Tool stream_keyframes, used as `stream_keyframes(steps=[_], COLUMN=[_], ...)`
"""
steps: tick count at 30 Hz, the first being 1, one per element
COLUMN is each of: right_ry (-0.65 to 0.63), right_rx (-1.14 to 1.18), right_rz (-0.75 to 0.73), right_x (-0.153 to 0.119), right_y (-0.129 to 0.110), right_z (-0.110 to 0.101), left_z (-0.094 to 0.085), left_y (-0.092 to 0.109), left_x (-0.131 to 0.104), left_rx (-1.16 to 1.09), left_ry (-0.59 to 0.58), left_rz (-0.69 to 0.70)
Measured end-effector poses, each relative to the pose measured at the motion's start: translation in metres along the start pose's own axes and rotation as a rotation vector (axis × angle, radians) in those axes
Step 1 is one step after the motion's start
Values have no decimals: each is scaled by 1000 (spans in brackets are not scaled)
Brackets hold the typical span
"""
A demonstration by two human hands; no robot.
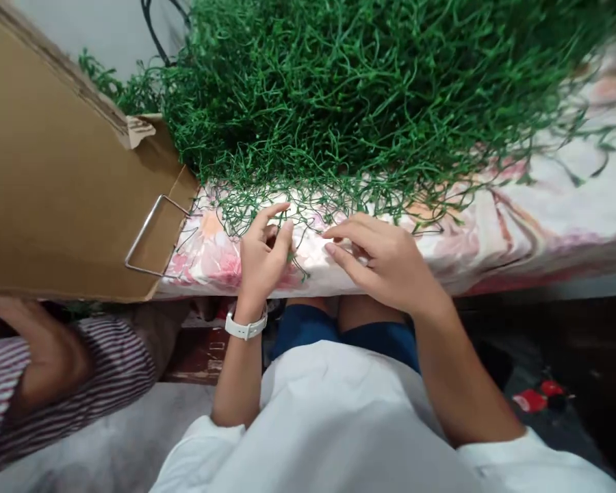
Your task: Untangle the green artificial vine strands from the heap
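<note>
A large heap of green plastic sprigs (339,96) covers the back of the table, with loose sprigs spilling toward its front edge. My left hand (264,250), with a white watch on the wrist, has thumb and forefinger around a thin green sprig (298,266) that hangs down toward the table edge. To its right, my right hand (377,257) is held over the cloth, thumb and forefinger nearly together. Whether anything thin lies between those fingertips is too small to make out.
A cardboard box (56,171) stands at the left, beside a bent metal wire frame (144,229). The floral tablecloth (559,205) is rumpled at the right. A person in a striped shirt sits at lower left.
</note>
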State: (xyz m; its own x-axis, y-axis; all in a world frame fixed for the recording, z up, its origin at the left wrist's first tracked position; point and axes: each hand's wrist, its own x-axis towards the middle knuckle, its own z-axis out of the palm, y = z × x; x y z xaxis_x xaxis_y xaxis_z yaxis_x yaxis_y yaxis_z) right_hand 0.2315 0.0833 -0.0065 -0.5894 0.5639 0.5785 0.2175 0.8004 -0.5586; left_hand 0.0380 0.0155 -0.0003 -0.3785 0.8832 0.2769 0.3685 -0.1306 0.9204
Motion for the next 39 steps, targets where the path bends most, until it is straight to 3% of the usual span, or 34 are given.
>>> stream_keyframes(steps=[3,6,10,15,18,24,28,31,36,39], right_ry=[-27,-121,-67,214,381,479,579,510,436,163], right_rx=[-49,-109,0,175,227,227,138,108,71,114], right_rz=[-52,-114,-43,126,260,336,391,339,51,-76], right_x=[4,8,8,10,11,10,11,14,16,14], right_y=[2,4,7,14,22,26,28,26,-3,-22], right_z=[-2,-2,-2,-1,2,7,5,1,0,15], left_z=[-4,-8,-6,0,-1,-6,-6,-7,-9,-8], left_y=[3,5,6,7,7,2,0,-2,-4,-2], left_x=[-1,-1,-1,1,3,7,5,3,1,0], left_rx=[-82,-117,-92,-43,-47,-206,-192,-115,11,62], left_ry=[-199,-271,-186,50,80,168,191,183,190,203], left_rz=[0,12,-3,19,26,1,28,14,-9,15])
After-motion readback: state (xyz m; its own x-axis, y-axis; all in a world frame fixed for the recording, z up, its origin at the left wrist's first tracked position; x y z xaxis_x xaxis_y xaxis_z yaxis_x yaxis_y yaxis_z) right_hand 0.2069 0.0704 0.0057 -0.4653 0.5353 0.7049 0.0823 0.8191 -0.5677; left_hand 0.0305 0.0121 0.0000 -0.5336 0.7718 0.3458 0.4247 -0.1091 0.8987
